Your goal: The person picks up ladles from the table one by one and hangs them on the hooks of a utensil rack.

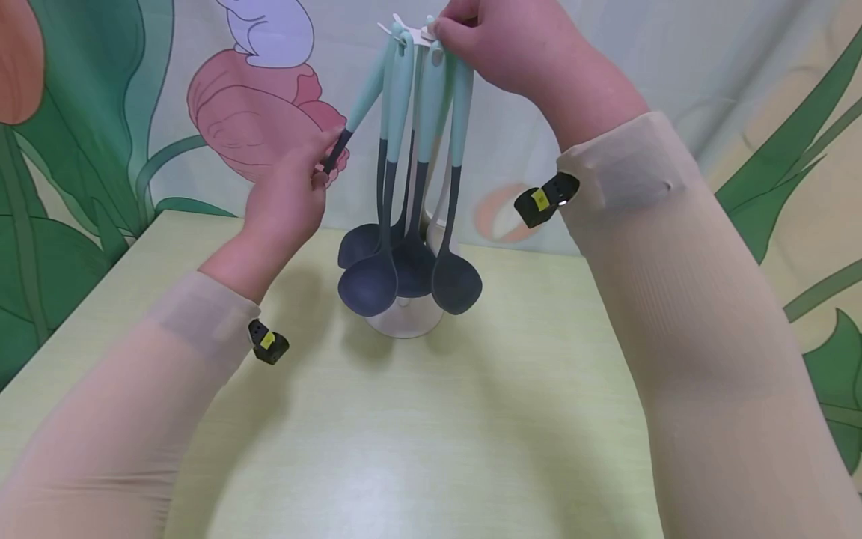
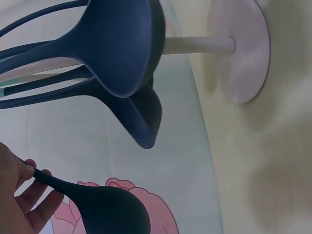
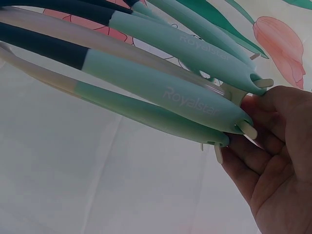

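Observation:
A white utensil rack [image 1: 406, 322] stands upright on the table, hung with several kitchen utensils that have mint handles and dark heads, among them a ladle [image 1: 368, 288]. My left hand [image 1: 286, 187] pinches the dark shaft of one mint-handled utensil [image 1: 367, 93], tilted out to the left with its handle top near the hooks. Its broad dark head [image 2: 114, 209] shows in the left wrist view; whether spoon or turner, I cannot tell. At the rack's top, my right hand [image 1: 515, 45] grips the hook ring beside the handle ends [image 3: 243, 122]. Some of its fingers are hidden behind the handles.
The pale wooden table [image 1: 404, 434] extends in front of the rack toward me. Close behind it hangs a printed curtain [image 1: 512, 150] with flowers, leaves and a white rabbit. Black wrist cameras [image 1: 269, 343] sit on both sleeves.

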A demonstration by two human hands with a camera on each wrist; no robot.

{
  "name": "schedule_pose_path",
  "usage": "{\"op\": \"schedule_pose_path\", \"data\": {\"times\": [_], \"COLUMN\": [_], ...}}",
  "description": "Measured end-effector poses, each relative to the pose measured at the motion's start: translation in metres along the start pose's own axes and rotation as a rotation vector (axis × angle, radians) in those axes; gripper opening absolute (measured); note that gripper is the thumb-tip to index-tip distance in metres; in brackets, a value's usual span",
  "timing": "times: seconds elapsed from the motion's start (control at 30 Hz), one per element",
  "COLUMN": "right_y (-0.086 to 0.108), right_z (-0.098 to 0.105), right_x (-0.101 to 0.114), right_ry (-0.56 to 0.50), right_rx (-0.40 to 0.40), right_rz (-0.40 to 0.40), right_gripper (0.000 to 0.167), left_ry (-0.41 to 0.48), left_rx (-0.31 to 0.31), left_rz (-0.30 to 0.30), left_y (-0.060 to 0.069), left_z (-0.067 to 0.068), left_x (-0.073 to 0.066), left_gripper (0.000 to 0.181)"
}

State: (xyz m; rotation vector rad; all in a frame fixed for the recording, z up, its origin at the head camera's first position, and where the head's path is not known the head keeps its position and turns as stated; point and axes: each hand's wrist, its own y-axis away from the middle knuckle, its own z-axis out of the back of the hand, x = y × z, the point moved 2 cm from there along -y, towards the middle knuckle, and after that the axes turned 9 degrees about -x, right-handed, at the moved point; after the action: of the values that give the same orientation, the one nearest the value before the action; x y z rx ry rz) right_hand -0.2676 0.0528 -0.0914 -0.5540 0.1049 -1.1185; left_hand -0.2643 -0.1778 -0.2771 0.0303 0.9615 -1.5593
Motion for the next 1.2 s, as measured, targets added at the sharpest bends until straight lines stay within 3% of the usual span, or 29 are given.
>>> {"op": "schedule_pose_path", "data": {"times": [0.2,0.53,0.87,1.2], "right_y": [0.001,0.007,0.007,0.008], "right_z": [0.000,0.004,0.005,0.005], "right_x": [0.002,0.006,0.006,0.006], "right_ry": [0.017,0.058,0.064,0.060], "right_rx": [-0.005,-0.028,-0.029,-0.030], "right_rz": [0.012,0.048,0.038,0.033], "right_gripper": [0.043,0.043,0.043,0.043], "left_ry": [0.004,0.113,0.100,0.033], "left_rx": [0.017,0.029,0.008,-0.017], "left_rz": [-0.003,0.082,0.059,0.027], "left_y": [0.005,0.002,-0.003,-0.005], "left_z": [-0.006,-0.006,-0.001,0.001], "left_x": [0.003,0.000,-0.014,-0.018], "left_gripper": [0.066,0.066,0.063,0.063]}}
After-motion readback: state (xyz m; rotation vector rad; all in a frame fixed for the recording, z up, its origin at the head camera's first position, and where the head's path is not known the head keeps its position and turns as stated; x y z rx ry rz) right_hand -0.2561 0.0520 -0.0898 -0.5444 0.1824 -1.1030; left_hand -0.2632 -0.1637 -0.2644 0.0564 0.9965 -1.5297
